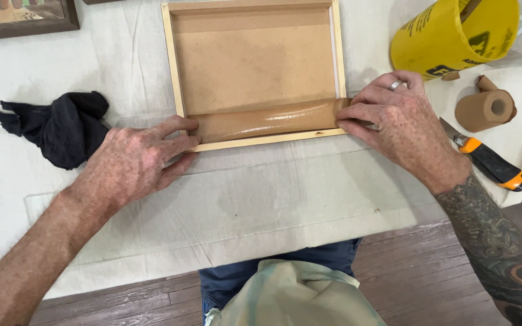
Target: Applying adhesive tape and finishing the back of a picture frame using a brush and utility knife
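A light wooden picture frame [173, 66] lies face down on a white cloth, its brown backing board [255, 63] showing. Along its near edge runs a strip of glossy brown paper tape [267, 121]. My left hand [134, 162] presses the strip's left end at the frame's near left corner, fingers flat. At the right end my right hand [397, 118], with a ring on one finger, pinches and presses the tape where it passes the frame's near right corner.
A crumpled black rag [61, 127] lies to the left. At the right are a roll of brown tape [487, 108], an orange and black utility knife [490, 162] and a yellow bucket [448, 36]. A dark-framed picture [25, 18] sits at the far left. The white cloth [255, 199] covers the table.
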